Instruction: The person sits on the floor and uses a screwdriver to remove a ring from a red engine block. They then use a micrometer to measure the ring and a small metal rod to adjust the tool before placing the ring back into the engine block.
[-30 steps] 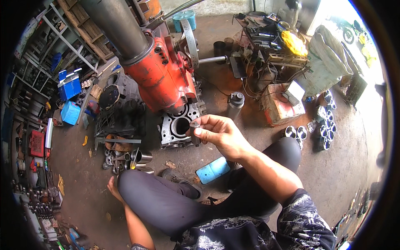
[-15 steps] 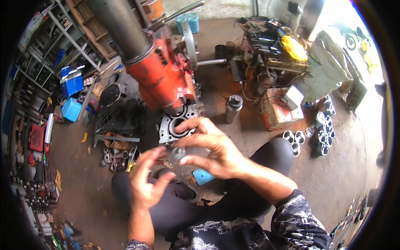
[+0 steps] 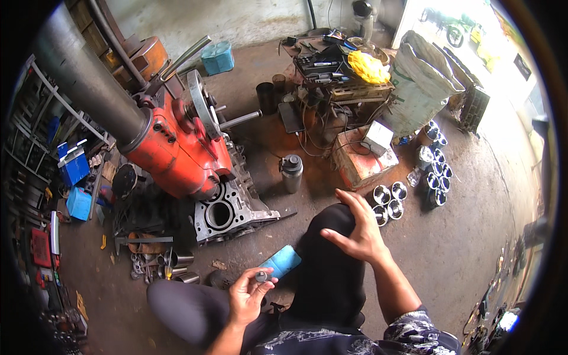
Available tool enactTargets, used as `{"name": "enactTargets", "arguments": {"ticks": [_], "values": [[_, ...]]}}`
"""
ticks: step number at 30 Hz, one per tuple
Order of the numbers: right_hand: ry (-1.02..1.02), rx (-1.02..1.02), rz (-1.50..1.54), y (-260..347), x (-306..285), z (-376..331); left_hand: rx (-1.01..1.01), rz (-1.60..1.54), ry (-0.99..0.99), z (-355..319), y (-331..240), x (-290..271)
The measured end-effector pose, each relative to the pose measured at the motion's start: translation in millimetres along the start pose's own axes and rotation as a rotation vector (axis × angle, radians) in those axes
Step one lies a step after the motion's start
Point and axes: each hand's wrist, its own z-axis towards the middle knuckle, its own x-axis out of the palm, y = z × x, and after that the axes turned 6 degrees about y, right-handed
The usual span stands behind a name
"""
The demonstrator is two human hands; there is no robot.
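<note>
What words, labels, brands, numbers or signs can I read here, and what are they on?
None reads clearly.
Pale sack: faint greenish marks, too blurred to read.
Red-and-white box: surface marks, too blurred to read.
Small metal part in the left hand: no lettering can be made out.

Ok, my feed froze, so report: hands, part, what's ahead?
Left hand: gripping small metal cylinder. Right hand: open, empty, near right knee. Grey bottle upright beside engine block.

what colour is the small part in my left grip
The small part is grey, seen best in the head view.
</note>
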Motion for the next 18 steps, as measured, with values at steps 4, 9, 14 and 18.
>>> {"name": "enactTargets", "arguments": {"ticks": [4,9,14,18], "values": [[0.125,0.416,0.787,-45.5,28.8,-56.7,-0.090,0.000,-0.054,4.4,37.8,-8.5],[0.028,0.539,0.913,-68.9,29.4,-100.8,-0.111,0.000,-0.102,14.5,54.9,-18.8],[-0.224,0.610,0.734,-68.1,13.0,-91.3,-0.164,-0.180,-0.170,19.7,62.5,-23.6],[-0.398,0.494,0.943,-58.7,4.0,-73.5,-0.176,-0.353,-0.137,17.7,56.2,-31.0]]}}
